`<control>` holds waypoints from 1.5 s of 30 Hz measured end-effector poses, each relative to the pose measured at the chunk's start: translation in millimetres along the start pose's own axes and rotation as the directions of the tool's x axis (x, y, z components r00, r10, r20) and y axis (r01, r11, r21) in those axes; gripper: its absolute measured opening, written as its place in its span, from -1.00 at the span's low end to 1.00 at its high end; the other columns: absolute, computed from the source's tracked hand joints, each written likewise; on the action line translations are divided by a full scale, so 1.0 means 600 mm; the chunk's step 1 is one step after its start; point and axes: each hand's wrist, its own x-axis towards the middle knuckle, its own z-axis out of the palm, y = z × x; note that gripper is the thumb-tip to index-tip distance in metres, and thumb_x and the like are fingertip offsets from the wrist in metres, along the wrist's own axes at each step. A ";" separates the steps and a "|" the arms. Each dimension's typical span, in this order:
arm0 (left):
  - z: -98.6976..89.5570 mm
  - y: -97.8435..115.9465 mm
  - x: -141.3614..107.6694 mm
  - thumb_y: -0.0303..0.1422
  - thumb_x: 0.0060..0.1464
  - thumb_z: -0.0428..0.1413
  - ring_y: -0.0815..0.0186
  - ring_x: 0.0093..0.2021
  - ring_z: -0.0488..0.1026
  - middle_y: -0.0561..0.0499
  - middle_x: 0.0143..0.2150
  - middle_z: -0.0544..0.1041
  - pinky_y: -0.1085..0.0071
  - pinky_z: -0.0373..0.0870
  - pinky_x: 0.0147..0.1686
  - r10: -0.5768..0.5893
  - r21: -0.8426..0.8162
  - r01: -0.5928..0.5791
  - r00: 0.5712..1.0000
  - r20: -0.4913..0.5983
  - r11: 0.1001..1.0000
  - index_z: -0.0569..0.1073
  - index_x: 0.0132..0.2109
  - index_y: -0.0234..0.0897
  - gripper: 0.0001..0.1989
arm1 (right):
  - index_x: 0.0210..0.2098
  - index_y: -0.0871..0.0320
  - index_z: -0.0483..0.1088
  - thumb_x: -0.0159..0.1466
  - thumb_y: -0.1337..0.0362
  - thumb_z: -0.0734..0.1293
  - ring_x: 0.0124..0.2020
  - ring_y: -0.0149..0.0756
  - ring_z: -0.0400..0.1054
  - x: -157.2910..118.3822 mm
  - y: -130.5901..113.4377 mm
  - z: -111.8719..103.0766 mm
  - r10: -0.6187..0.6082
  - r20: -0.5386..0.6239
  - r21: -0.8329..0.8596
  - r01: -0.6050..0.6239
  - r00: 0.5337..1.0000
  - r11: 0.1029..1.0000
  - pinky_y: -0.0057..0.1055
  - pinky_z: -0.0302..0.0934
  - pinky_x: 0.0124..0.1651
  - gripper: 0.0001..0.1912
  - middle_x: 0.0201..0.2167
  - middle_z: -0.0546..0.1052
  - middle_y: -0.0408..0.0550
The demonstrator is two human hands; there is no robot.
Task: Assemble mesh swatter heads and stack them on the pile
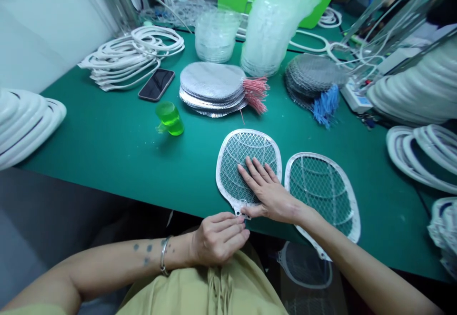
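Observation:
A white oval frame with mesh point(228, 162) lies flat near the table's front edge. My right hand point(267, 193) rests on its mesh with fingers spread, the thumb at the frame's narrow neck. Just below that neck, my left hand point(221, 236) is closed, its fingertips pinched at a small blue bit, too small to name. A second white frame with mesh point(321, 191) lies to the right, partly beneath my right forearm.
Behind are stacked silver mesh discs point(212, 82) with red wires, dark mesh discs point(310, 79) with blue wires, a green cup point(170, 118) and a phone point(156, 84). White frame stacks point(28, 124) stand at both sides. Another meshed frame point(307, 265) is below the table edge.

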 end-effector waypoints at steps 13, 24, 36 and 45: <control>-0.057 -0.156 0.138 -0.20 0.36 -0.18 0.14 0.40 -0.04 -0.07 0.41 0.04 0.14 0.05 0.32 -0.430 0.157 0.402 0.802 0.416 0.902 0.14 0.35 -0.24 -0.51 | 0.40 0.24 -0.35 0.14 -0.22 0.28 0.40 -0.05 -0.64 0.000 -0.012 -0.041 0.021 0.102 0.261 -0.047 0.995 0.964 0.00 -0.58 0.37 0.14 0.41 -0.43 0.10; -0.011 -0.175 0.128 -0.10 0.33 -0.13 -0.12 0.41 -0.17 -0.14 0.44 -0.06 -0.10 -0.04 0.29 -0.403 0.390 0.215 0.763 0.505 0.895 -0.01 0.40 -0.09 -0.42 | 0.35 0.34 -0.04 0.02 -0.41 0.19 0.38 0.35 -0.43 -0.247 0.021 0.042 0.956 -0.264 0.624 -0.734 0.124 0.268 0.33 -0.29 0.28 0.19 0.39 -0.14 0.37; -0.014 -0.159 0.163 -0.22 0.25 0.04 -0.12 0.38 -0.03 -0.27 0.38 0.10 -0.10 -0.06 0.29 -0.455 0.437 0.224 0.704 0.545 0.871 0.20 0.33 -0.15 -0.47 | 0.18 0.17 0.22 -0.06 -0.12 0.48 0.03 0.11 0.42 -0.238 -0.014 -0.027 0.986 -0.165 0.982 -0.088 0.016 0.166 -0.06 0.39 0.00 -0.08 -0.03 0.55 0.15; -0.057 -0.107 0.181 -0.13 0.36 -0.18 0.07 0.26 0.29 -0.18 0.26 0.35 0.03 0.27 0.20 -0.608 -0.385 0.668 0.742 0.283 0.637 0.31 0.25 -0.24 -0.53 | 0.22 -0.16 0.27 0.28 0.41 0.27 -0.14 -0.13 0.52 -0.127 -0.146 -0.097 0.375 -0.844 0.265 -0.309 0.382 0.913 -0.33 0.46 -0.15 -0.44 0.02 0.51 -0.16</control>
